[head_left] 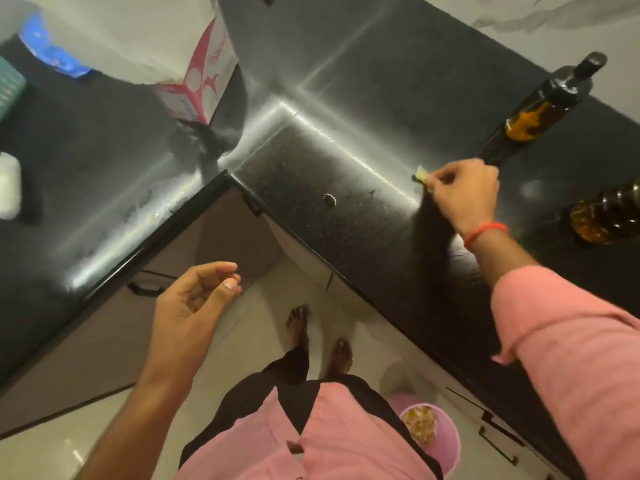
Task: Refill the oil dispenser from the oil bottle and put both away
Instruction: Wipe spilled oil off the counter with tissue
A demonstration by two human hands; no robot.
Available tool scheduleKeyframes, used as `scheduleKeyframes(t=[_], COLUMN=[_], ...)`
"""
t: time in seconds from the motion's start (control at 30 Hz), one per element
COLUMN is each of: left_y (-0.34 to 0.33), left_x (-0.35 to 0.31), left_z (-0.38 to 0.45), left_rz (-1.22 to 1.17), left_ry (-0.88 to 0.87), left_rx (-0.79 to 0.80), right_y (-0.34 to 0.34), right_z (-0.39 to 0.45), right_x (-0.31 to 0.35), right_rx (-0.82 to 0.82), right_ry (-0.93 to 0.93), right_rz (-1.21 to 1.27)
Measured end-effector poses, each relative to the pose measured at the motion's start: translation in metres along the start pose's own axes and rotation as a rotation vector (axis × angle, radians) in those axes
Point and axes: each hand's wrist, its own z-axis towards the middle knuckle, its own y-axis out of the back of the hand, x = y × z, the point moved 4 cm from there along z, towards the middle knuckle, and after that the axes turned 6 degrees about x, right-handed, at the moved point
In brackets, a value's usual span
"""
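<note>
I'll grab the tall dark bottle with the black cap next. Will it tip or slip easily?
The tall dark bottle looks narrow for its height, so a sideways push would probably tip it. Its glossy surface may be slippery, more so if oily. It appears only part full, so likely moderately heavy.

A black speckled stone countertop [346,174] runs in an L around an inner corner, its polished surface streaked with bright glare. Below it stand grey-brown cabinet doors [104,327] with dark bar handles [145,289]. The floor [52,445] is pale glossy tile. A white marbled wall [554,12] rises behind the counter's far edge.
</note>
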Motion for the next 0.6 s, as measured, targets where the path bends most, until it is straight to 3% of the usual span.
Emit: scheduleKeyframes(t=[0.07,0.23,0.3,0.47,0.53,0.6], left_y=[-0.005,-0.01,-0.007,0.004,0.005,0.005], left_x=[0.0,-0.003,-0.002,0.012,0.016,0.017], left_z=[-0.002,-0.003,-0.005,-0.014,-0.017,-0.017], left_rz=[0.008,0.027,0.016,-0.002,-0.019,-0.034], left_ry=[-0.008,-0.035,-0.031,0.019,0.04,0.049], left_rx=[0.019,0.05,0.04,0.006,0.002,-0.002], right_y=[-0.013,-0.064,-0.058,-0.028,-0.041,-0.063], right_z=[-0.002,-0.06,-0.039,0.026,0.001,-0.044], right_x=[0.031,0.112,0.101,0.072,0.101,0.129], right_rx=[0.0,0.287,0.281,0.069,0.118,0.271], right_ry=[-0.007,0.425,0.398,0.058,0.16,0.334], right_rz=[0.061,0.066,0.055,0.031,0.043,0.043])
